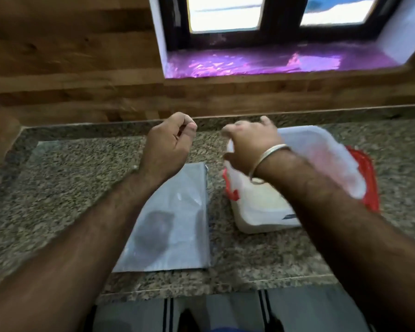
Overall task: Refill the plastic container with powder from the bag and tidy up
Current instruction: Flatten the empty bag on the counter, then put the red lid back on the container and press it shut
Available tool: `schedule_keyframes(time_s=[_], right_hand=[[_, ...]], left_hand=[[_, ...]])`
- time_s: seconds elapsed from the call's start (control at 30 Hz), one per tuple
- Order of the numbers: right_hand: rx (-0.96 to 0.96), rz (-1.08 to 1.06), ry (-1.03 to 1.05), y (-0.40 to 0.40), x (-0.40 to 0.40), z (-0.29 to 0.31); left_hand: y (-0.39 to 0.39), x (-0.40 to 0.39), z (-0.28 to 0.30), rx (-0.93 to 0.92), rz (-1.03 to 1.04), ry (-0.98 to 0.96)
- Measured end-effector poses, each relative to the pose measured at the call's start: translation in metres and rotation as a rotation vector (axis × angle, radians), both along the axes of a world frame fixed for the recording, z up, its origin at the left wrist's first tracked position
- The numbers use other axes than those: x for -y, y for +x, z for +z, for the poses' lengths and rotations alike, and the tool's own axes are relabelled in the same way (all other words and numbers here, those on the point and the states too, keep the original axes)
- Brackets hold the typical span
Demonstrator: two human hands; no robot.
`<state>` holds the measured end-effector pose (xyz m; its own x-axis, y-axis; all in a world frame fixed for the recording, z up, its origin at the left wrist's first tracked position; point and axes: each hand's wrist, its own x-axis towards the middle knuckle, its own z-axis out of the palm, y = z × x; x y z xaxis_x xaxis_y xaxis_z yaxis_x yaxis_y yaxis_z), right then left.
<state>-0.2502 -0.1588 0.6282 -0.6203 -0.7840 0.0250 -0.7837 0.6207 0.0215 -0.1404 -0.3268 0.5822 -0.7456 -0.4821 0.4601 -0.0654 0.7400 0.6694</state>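
Note:
A flat grey bag lies on the granite counter, in front of my left forearm. To its right stands a white plastic container with red clips, pale powder showing inside. My right hand, blurred and wearing a metal bangle, is above the container's far end and grips the corner of a translucent lid with a red rim. The lid is tilted over the container's right side. Above the counter behind the bag, my left hand hovers in a loose fist with nothing visible in it.
A wooden wall rises behind the counter, with a window recess lined in shiny purple film above it. The counter's front edge runs along the bottom, with a striped grey cloth below it. Bare granite lies left of the bag.

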Motion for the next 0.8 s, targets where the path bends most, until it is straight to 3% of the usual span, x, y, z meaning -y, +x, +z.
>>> schedule_keyframes(time_s=[0.1,0.23,0.33,0.43,0.63,0.8], right_hand=[[0.086,-0.098,-0.121,-0.060,-0.079,0.022],[0.174,-0.278,-0.242,-0.136,-0.174,-0.007],[0.237,-0.399,-0.274,-0.169,-0.225,-0.050],[0.324,-0.492,-0.274,-0.182,-0.261,-0.101],[0.476,-0.350,-0.087,-0.164,-0.292,-0.195],[0.340,-0.242,0.028,-0.151,-0.305,-0.234]], left_hand=[[-0.015,-0.078,0.019,0.015,-0.141,-0.063],[-0.044,-0.183,0.003,0.238,-0.356,-0.214],[-0.066,-0.239,-0.021,0.491,-0.339,-0.340],[-0.078,-0.266,-0.038,0.628,-0.302,-0.464],[-0.083,-0.269,-0.041,0.748,-0.303,-0.538],[-0.084,-0.270,-0.042,0.744,-0.307,-0.547]])
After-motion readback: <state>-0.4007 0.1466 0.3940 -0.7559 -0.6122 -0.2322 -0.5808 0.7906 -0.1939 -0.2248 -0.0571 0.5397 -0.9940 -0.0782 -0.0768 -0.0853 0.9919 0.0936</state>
